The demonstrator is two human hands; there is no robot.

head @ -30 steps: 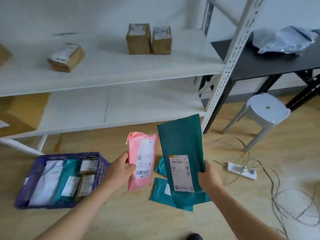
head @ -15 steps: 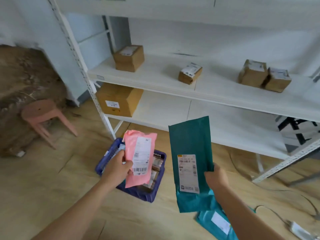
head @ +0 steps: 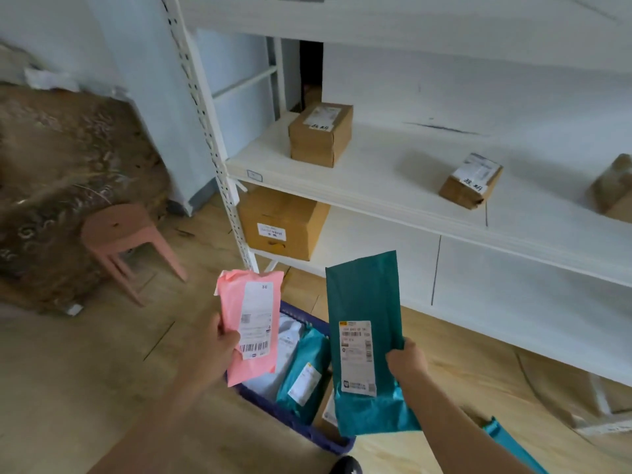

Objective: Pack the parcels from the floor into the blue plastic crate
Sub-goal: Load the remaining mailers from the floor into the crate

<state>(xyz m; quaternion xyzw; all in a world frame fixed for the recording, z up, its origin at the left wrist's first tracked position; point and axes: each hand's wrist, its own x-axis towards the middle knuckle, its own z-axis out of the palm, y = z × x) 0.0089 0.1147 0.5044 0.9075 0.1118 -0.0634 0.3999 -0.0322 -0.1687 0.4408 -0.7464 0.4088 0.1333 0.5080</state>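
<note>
- You hold a pink parcel (head: 251,325) with a white barcoded label.
- Your teal parcel (head: 364,323) carries a white, yellow-tabbed label.
- The crate (head: 273,410) is blue.
- The stool (head: 118,230) at ten o'clock is pink.

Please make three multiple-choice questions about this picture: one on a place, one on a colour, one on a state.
1. Where is the blue plastic crate?
A. on the shelf
B. on the floor under the raised parcels
C. on the pink stool

2. What colour is the parcel in the left hand?
A. pink
B. white
C. brown

3. How is the teal parcel now?
A. inside the crate
B. on the floor
C. gripped in the right hand

Answers: 1 B, the crate sits on wood flooring; 2 A, the pink parcel; 3 C, fingers clamp its edge.
</note>
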